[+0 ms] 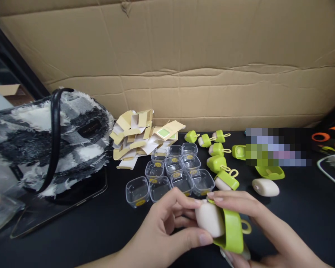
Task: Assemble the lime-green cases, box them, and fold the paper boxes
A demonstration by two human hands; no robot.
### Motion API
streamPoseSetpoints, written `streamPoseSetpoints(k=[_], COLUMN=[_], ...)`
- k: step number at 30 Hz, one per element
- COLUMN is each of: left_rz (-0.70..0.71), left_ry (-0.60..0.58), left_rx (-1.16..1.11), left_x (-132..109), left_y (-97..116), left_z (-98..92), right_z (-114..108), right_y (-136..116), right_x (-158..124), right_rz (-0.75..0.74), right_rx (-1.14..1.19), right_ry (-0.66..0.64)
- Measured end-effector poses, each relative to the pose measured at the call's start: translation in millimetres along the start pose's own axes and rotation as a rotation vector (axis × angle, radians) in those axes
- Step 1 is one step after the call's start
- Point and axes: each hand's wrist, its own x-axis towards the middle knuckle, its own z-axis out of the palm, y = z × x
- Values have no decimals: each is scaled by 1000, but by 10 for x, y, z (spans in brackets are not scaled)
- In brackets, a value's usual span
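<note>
Closest to me, my left hand [163, 227] pinches a smooth cream-white oblong block [209, 219] with rounded corners, thumb on its near side and forefinger on its far side, parted only by the block's breadth. My right hand [254, 209] curls round a lime-green plastic sleeve [234, 231] with a pale yellow loop [250, 226] on its right, holding it from above and below. The block lies between my hands, left of the sleeve's open mouth and meeting it, its long axis seeming to slant from far left to near right; my left hand is nearer the block, my right nearer the sleeve. How deep the block sits inside I cannot tell.

Just beyond my right hand, a second cream-white block [265, 187] lies on the black tabletop [113, 219], lengthwise roughly left to right. Past my left hand stand ten transparent squarish plastic cups [174, 166], yellow labels on several; I make out no contents through their walls. Right of them sit six looped lime-green holders [216, 162], cream blocks showing in some, and an open lime-green shell [270, 172] lies behind the second block.

Farther off are a heap of cream-and-white folded card [134, 139], a shaggy black-grey-white fabric bag [80, 108] leftward, then a brown cardboard wall [167, 74].
</note>
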Motion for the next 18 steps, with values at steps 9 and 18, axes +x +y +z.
streamPoseSetpoints(k=[9, 18], left_rz=[118, 66], left_ry=[-24, -90], left_rx=[241, 275], left_x=[-9, -65], left_y=[80, 60], left_z=[14, 46], right_z=[-4, 57], right_y=[8, -35], right_x=[-41, 62], right_rz=[-53, 10], right_rx=[-63, 22], right_ry=[-120, -94])
